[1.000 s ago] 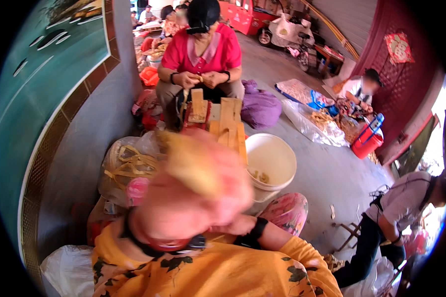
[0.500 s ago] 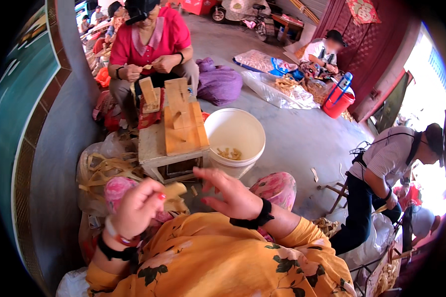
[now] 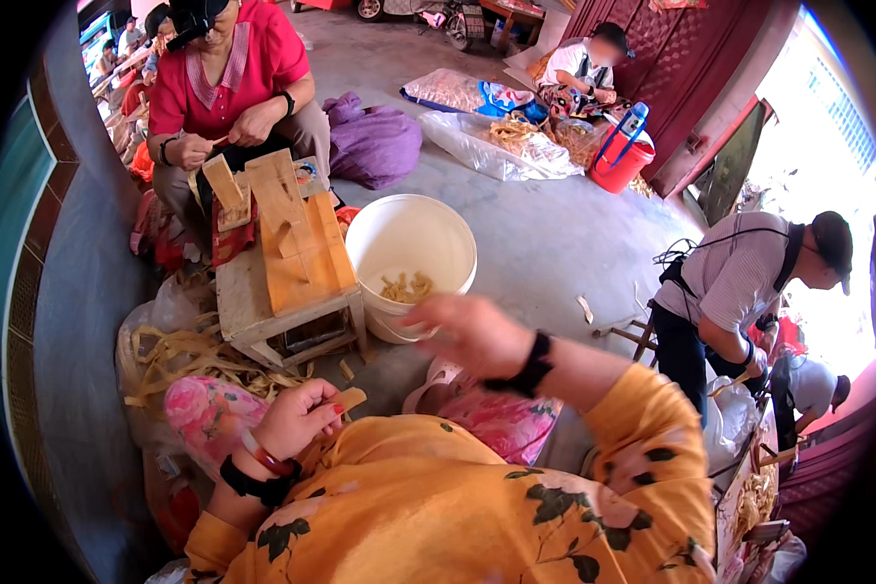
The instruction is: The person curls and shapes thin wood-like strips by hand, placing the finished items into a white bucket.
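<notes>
My left hand (image 3: pixel 304 420) is closed low in front of my yellow sleeve, thumb and fingers pinching a short tan strip (image 3: pixel 348 399). What that strip is made of I cannot tell. Over to its right, my right hand (image 3: pixel 469 336) hangs in the air near the front wall of a white bucket (image 3: pixel 457 243); its fingers are smeared by motion. Several small yellowish pieces (image 3: pixel 406 286) lie in the bottom of the bucket. Left of the bucket, a wooden board with an upright block (image 3: pixel 302 243) rests on a low white stool (image 3: pixel 253 311).
Long tan strips (image 3: pixel 190 355) spill from a plastic bag by my left knee. Across the stool sits a person in a red shirt (image 3: pixel 229 73), beside a purple sack (image 3: pixel 370 146). A red bucket (image 3: pixel 621 165) stands farther back. At right, another person (image 3: pixel 730 273) bends over.
My view has shifted, moving the stool and bucket leftward in the picture. My left hand has lowered with the strip; my right hand has moved toward the bucket's front and blurred.
</notes>
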The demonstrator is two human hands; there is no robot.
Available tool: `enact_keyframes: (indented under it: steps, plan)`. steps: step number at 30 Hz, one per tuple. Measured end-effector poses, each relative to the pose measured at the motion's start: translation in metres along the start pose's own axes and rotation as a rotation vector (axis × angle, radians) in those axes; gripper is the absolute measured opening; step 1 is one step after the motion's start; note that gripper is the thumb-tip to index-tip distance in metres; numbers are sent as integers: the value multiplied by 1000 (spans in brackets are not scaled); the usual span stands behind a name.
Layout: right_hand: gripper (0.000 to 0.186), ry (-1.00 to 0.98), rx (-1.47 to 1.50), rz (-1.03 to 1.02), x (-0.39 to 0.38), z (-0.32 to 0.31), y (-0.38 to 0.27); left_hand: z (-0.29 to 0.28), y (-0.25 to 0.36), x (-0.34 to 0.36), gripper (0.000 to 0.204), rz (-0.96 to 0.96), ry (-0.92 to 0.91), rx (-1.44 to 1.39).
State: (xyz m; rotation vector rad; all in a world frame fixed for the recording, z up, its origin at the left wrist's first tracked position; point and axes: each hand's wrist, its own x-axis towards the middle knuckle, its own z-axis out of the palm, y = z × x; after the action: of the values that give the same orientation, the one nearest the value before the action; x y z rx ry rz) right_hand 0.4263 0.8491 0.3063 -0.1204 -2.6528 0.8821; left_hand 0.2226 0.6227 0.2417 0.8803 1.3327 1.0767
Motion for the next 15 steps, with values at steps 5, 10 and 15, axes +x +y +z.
enact_keyframes:
  steps: [5, 10, 15]
  plan:
    - [38, 69, -246, -527, 44, 81, -26, -14, -5, 9, 9, 55, 64, -245]
    - [32, 104, -194, -485, 47, 107, -13, -31, -10, 6, 7, 90, -3, -258]
    - [25, 302, -228, -380, 60, 112, 13, -54, -53, 6, 14, 37, 122, -272]
